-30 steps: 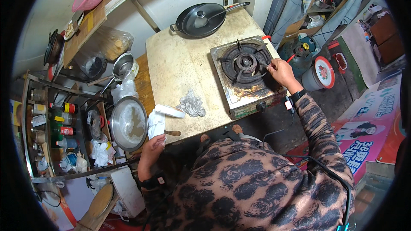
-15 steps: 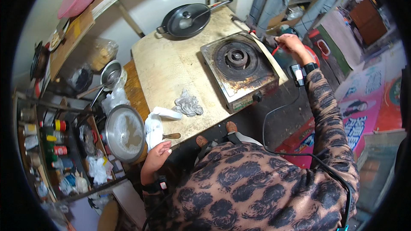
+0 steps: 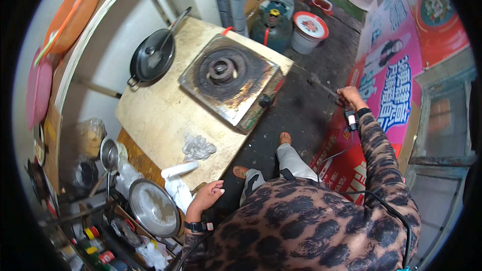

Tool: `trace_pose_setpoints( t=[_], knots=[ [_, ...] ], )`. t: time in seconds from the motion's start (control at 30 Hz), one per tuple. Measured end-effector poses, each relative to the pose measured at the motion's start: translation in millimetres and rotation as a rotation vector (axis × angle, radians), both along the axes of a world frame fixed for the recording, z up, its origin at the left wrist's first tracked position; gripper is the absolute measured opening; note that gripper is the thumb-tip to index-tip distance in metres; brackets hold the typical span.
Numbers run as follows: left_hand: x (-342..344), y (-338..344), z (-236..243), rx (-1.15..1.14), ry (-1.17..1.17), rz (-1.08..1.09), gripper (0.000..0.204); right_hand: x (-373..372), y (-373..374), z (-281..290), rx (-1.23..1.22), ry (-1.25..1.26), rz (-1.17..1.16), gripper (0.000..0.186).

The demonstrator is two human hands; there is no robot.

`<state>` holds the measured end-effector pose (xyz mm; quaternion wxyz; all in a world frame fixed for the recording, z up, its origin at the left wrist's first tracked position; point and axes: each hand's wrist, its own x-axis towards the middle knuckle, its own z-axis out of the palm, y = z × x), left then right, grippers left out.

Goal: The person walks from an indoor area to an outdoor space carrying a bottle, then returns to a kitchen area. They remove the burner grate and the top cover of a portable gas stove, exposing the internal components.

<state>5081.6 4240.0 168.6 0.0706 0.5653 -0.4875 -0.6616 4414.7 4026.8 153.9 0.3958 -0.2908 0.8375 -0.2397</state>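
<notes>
From up here I see my left hand (image 3: 207,196) resting on the near edge of the table (image 3: 150,115), fingers loosely curled and closed on nothing, probably to steady me while I lean out the other way; it lies just beside a white cloth (image 3: 176,183) that hangs partly over the table's edge, likely parked there within easy reach. A crumpled grey plastic bag (image 3: 197,146) lies a little farther in on the bare top. My right hand (image 3: 349,96) is stretched out low over the dark floor (image 3: 296,115), well away from the table, its grip wrapped around a thin dark rod-like thing; what that is I cannot tell at this size. The single-burner gas stove (image 3: 228,81) stands at the table's far right corner, its burner bare, close to the green gas cylinder (image 3: 271,27) on the floor behind it, which suits a short hose. The black wok (image 3: 152,60) stands beside the stove against the wall, out of the way.
</notes>
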Motion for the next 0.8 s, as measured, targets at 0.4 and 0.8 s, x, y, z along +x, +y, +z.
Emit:
trace_pose_setpoints(
  t=[0.4, 0.8],
  knots=[
    [-185, -115, 32, 0.026, -0.056, -0.15, 0.043, -109, 96, -189, 0.341, -0.433, -0.174, 0.02],
    [-259, -220, 99, -0.041, 0.084, -0.195, 0.044, -150, 40, -179, 0.356, -0.1, -0.156, 0.018]
  ],
)
